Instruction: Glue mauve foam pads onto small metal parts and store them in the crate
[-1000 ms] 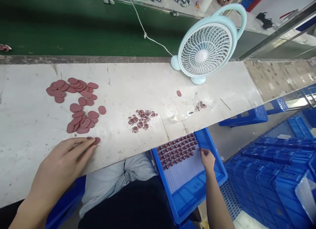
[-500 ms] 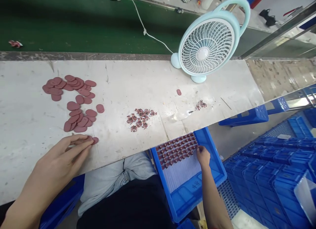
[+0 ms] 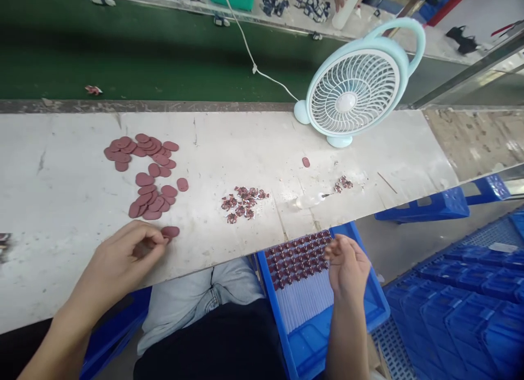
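My left hand (image 3: pixel 123 260) is closed in a pinch on a dull-red oval disc (image 3: pixel 172 232) at the table's front edge. Beyond it, several more oval discs (image 3: pixel 144 179) lie in loose, overlapping piles. My right hand (image 3: pixel 347 265) is over the right side of a blue tray (image 3: pixel 301 358), its fingers loosely bent and nothing visible in them. Inside the tray, rows of small dark-red pieces (image 3: pixel 297 260) with shiny tops sit on a pale ribbed liner (image 3: pixel 305 306). A cluster of small brown-and-white pieces (image 3: pixel 244 203) lies mid-table.
A light-blue fan (image 3: pixel 352 96) stands at the table's back edge, its white cord (image 3: pixel 245 41) running across a green surface (image 3: pixel 164 69). A clear needle-tipped bottle (image 3: pixel 309 200) lies beside a few small pieces (image 3: pixel 343 184). Stacked blue crates (image 3: pixel 462 320) are at right.
My right hand has lifted off the rows of pieces in the tray. My left hand still pinches a disc, its fingers now more curled. The camera view has shifted slightly.
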`<state>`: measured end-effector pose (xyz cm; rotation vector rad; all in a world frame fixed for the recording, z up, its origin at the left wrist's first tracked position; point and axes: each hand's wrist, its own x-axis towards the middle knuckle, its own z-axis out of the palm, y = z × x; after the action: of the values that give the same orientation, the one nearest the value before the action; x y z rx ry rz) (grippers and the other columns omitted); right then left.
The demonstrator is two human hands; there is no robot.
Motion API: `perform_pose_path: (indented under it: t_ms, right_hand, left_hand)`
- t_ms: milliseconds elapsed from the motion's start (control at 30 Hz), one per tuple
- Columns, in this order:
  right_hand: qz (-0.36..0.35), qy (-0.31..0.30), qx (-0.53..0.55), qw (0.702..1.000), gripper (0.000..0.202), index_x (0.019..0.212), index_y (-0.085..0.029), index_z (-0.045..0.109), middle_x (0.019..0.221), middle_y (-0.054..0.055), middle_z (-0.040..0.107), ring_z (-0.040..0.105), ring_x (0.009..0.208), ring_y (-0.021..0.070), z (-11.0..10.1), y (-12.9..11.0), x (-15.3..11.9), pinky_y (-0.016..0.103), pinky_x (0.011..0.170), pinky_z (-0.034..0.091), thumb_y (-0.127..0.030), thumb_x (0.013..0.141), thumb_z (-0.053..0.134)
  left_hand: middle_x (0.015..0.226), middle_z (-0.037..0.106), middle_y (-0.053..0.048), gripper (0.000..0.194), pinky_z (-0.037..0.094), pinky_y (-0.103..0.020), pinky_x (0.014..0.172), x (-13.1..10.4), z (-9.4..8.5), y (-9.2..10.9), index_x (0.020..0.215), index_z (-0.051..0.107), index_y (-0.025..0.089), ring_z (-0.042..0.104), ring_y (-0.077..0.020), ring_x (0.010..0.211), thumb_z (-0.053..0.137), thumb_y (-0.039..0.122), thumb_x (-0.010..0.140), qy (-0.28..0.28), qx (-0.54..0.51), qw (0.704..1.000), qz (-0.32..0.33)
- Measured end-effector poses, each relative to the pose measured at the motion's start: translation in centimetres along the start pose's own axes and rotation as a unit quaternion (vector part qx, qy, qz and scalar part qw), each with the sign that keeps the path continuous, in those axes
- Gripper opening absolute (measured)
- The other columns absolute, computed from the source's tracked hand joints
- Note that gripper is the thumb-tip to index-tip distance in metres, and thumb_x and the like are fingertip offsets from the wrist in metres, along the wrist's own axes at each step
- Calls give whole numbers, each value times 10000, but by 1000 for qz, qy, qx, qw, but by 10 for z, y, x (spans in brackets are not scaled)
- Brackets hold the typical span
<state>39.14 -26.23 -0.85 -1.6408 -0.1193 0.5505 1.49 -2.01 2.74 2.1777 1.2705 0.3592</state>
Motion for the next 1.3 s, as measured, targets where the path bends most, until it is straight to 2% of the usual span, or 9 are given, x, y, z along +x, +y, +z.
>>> perform_pose_path:
  t_ms: [167,300,367,467,600,667,800,1033,1300]
  right_hand:
    - [152,-210,218,941,560,1136,-133,648,772,0,579,475,507,66,71,-20,7,120,296,300,-623,911,498]
    - [370,-332,536,683,454,1300,-116,497,872,22,567,520,563,77,100,-23,48,137,355,451,-407,951,486]
    - [412,-343,571,622,356,1207,-118,524,841,27,542,553,612,107,110,-27,52,175,413,524,-342,931,506]
    - [392,-320,553,662,300,1095,-160,558,793,13,531,567,631,120,118,-41,26,176,430,531,-388,901,578]
    - [265,-265,356,856,352,1014,-204,633,569,-76,416,341,360,54,127,-63,-37,147,287,357,-530,940,522]
    - [219,-274,258,900,402,982,-231,660,527,-78,376,267,328,53,132,-68,-59,155,258,277,-586,938,476]
    - [190,-300,194,915,398,976,-263,667,541,-48,433,336,330,79,136,-67,-83,179,266,265,-601,922,466]
    - [229,-377,219,870,397,995,-287,647,570,-20,545,462,334,109,138,-57,-127,210,303,372,-650,854,575]
    - [211,-365,188,887,377,1012,-248,623,589,-22,562,486,385,104,147,-48,-124,174,311,383,-595,867,594]
  left_hand:
    - [947,726,-58,163,518,-247,546,-12,5,14,946,681,207,671,-172,704,715,319,832,-33,-320,941,-102]
    - [931,761,-101,180,521,-231,500,-24,18,35,963,759,182,668,-156,650,752,272,808,-94,-555,813,-149]
    - [1036,772,-134,262,565,-228,577,-26,23,45,1073,763,190,716,-181,773,740,263,823,-130,-624,752,-168]
    - [1252,711,-155,292,582,-202,641,-27,29,55,1142,749,199,740,-176,859,712,236,854,-155,-685,691,-174]
    - [1179,745,-141,219,577,-161,636,-29,41,62,1069,757,192,757,-164,856,725,205,853,-169,-736,631,-178]
    - [1004,784,-96,155,567,-148,576,-31,48,65,961,749,190,763,-170,814,770,185,808,-170,-759,600,-189]
    - [795,741,-23,171,569,-180,512,-31,58,71,902,712,200,759,-199,795,806,172,761,-156,-766,592,-197]
    - [874,784,-62,98,533,-202,619,-35,73,93,780,748,178,713,-141,758,834,184,733,-56,-713,677,-174]
    - [888,781,-99,195,563,-257,601,-48,73,99,897,780,166,703,-172,688,788,329,790,-127,-646,733,-170]
